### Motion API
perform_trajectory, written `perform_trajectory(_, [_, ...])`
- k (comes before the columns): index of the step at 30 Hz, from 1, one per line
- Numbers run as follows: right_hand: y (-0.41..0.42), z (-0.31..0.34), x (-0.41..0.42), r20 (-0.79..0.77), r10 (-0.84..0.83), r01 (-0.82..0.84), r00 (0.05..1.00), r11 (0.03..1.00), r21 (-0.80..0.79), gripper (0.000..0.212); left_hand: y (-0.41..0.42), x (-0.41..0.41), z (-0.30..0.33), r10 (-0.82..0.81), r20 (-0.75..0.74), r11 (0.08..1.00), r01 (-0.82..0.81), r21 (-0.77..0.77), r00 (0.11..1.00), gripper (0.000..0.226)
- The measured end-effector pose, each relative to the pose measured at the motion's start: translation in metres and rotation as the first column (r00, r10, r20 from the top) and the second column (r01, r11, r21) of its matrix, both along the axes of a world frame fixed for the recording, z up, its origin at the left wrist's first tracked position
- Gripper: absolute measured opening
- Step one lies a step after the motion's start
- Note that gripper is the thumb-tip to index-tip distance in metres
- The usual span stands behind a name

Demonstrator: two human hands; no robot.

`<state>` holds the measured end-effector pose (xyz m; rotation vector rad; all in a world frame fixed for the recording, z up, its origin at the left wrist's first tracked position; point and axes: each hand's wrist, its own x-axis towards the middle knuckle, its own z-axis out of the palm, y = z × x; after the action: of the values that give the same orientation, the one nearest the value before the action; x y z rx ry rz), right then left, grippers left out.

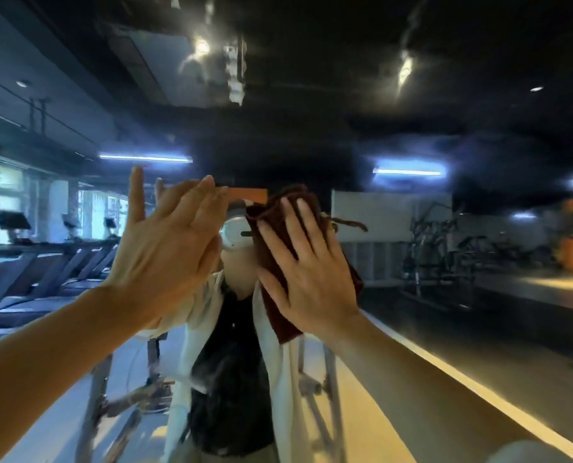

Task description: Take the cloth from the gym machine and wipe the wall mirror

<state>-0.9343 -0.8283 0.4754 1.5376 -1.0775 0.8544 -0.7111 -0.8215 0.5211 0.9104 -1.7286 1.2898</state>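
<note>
The wall mirror (412, 295) fills the whole view and reflects the gym and a person in a white shirt. My right hand (308, 272) lies flat with spread, straight fingers on a dark brown cloth (271, 222), pressing it against the glass at head height. The cloth hangs down below my palm and bunches above my fingertips. My left hand (165, 242) is raised beside it, fingers straight, its palm against the mirror and meeting its own reflection. It holds nothing.
Reflected in the glass are a row of treadmills (44, 262) at the left, a metal machine frame (151, 379) behind the person, weight machines (445, 248) at the right, and a yellow floor strip (479, 389).
</note>
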Motion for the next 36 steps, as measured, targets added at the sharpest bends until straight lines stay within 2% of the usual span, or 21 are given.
perform_trajectory(1, [0.002,-0.009,-0.02,0.014,-0.013,0.012,1.0,1.0,0.017,0.06,0.002,-0.003,0.001,-0.003,-0.002,1.0,0.003,0.013,1.0,0.063])
perform_trajectory(2, [0.006,-0.014,-0.043,0.097,-0.041,0.039,0.994,0.999,0.016,0.061,0.004,-0.008,0.002,-0.001,0.008,1.0,0.001,0.022,1.0,0.066])
perform_trajectory(4, [0.012,-0.01,-0.085,0.354,-0.102,0.11,0.93,0.994,-0.004,0.064,0.006,-0.014,0.006,0.01,0.048,1.0,-0.012,0.027,0.999,0.071])
perform_trajectory(6, [0.018,0.017,-0.113,0.553,-0.132,0.163,0.823,0.987,-0.007,0.068,0.007,-0.021,0.016,0.009,0.094,0.999,-0.012,0.035,0.996,0.073])
perform_trajectory(8, [0.018,0.062,-0.109,0.637,-0.092,0.145,0.765,0.989,-0.031,0.072,0.005,-0.026,0.028,0.015,0.125,0.999,-0.02,0.036,0.992,0.072])
perform_trajectory(10, [0.012,0.102,-0.082,0.619,-0.027,0.098,0.785,0.992,-0.081,0.072,0.003,-0.033,0.04,0.006,0.126,1.0,-0.008,0.017,0.992,0.065])
perform_trajectory(12, [0.004,0.116,-0.047,0.505,0.01,0.059,0.863,0.991,-0.12,0.067,0.0,-0.042,0.052,-0.006,0.105,1.0,0.007,-0.007,0.994,0.058])
perform_trajectory(15, [0.001,0.095,-0.028,0.282,0.045,-0.015,0.958,0.994,-0.106,0.059,0.001,-0.059,0.069,-0.012,0.028,1.0,0.012,-0.011,1.0,0.058])
perform_trajectory(18, [0.008,0.058,-0.066,0.111,0.014,-0.009,0.994,0.999,-0.039,0.059,-0.002,-0.076,0.077,-0.023,0.035,1.0,0.023,-0.014,0.999,0.06])
perform_trajectory(20, [0.014,0.045,-0.108,0.185,-0.034,0.041,0.982,0.998,-0.036,0.06,-0.004,-0.088,0.08,-0.006,0.066,1.0,0.007,-0.01,0.998,0.065])
perform_trajectory(22, [0.02,0.051,-0.149,0.372,-0.083,0.105,0.924,0.994,-0.041,0.063,-0.006,-0.099,0.084,0.015,0.084,1.0,-0.014,-0.012,0.996,0.069])
perform_trajectory(24, [0.022,0.078,-0.175,0.534,-0.111,0.164,0.838,0.985,-0.053,0.066,-0.007,-0.107,0.086,0.03,0.082,0.999,-0.029,-0.017,0.996,0.071])
perform_trajectory(26, [0.021,0.113,-0.172,0.611,-0.082,0.164,0.787,0.983,-0.08,0.071,-0.006,-0.114,0.088,0.043,0.069,0.999,-0.041,-0.026,0.997,0.071])
perform_trajectory(28, [0.014,0.134,-0.147,0.579,-0.033,0.118,0.814,0.987,-0.109,0.069,-0.004,-0.124,0.09,0.038,0.045,0.999,-0.037,-0.028,0.998,0.069])
perform_trajectory(31, [0.008,0.124,-0.12,0.311,0.009,0.027,0.95,0.993,-0.112,0.06,-0.002,-0.146,0.096,-0.016,0.008,0.999,0.016,-0.037,1.0,0.065])
perform_trajectory(33, [0.013,0.102,-0.133,0.144,0.014,-0.005,0.989,0.998,-0.065,0.058,-0.001,-0.165,0.103,-0.033,0.025,0.998,0.034,-0.053,0.999,0.065])
perform_trajectory(34, [0.015,0.093,-0.149,0.12,0.007,0.0,0.993,0.998,-0.058,0.058,-0.001,-0.173,0.107,-0.03,0.039,0.998,0.033,-0.06,0.999,0.066])
perform_trajectory(36, [0.021,0.085,-0.19,0.243,-0.032,0.054,0.97,0.995,-0.083,0.06,-0.001,-0.185,0.113,-0.013,0.054,0.997,0.017,-0.073,0.998,0.069])
